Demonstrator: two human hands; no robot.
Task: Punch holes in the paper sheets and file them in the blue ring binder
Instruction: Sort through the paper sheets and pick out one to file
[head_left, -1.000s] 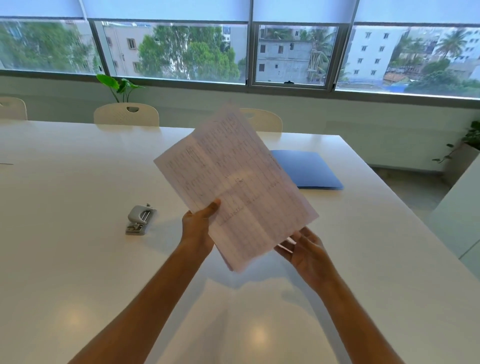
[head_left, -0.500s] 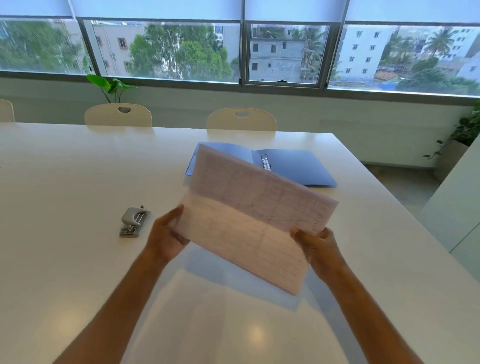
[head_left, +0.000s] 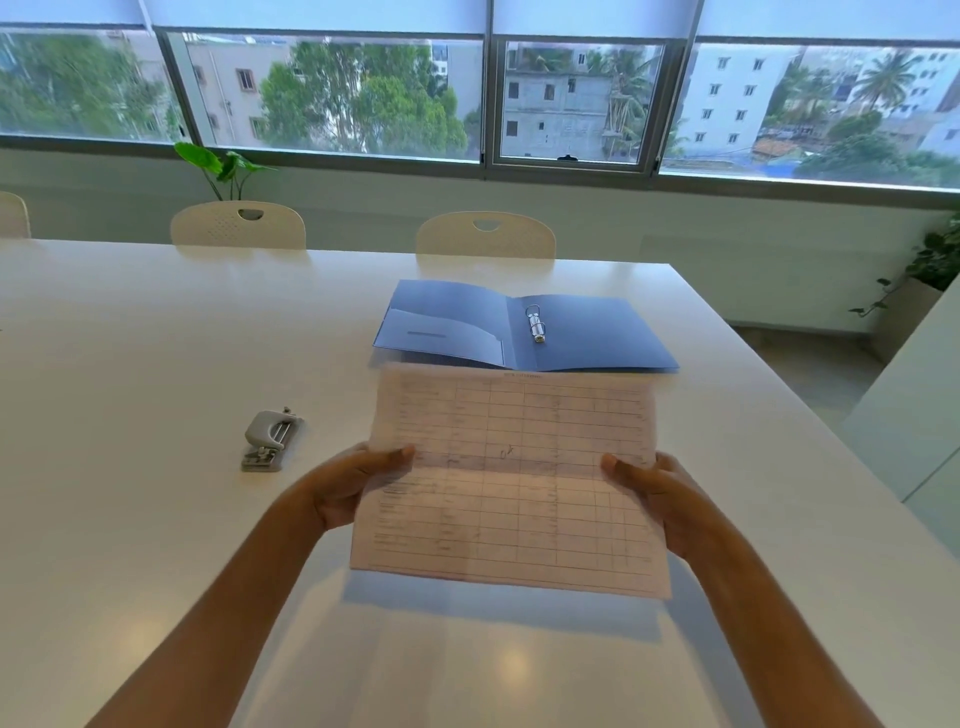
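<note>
While both hands' fingers (head_left: 400, 454) pinch the paper sheets (head_left: 511, 483) (side edges), the open blue ring binder (head_left: 524, 327) lies just beyond the fingers.

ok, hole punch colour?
Light grey hole punch, clearest in the head view.

We find almost nothing readable; the paper sheets (head_left: 511, 483) carry a printed table of ruled rows and columns, but its print is too blurred for us to make out; near the middle we see a small handwritten mark that may be "ok", though we cannot be sure; a short heading line at the top edge is likewise illegible.
</note>
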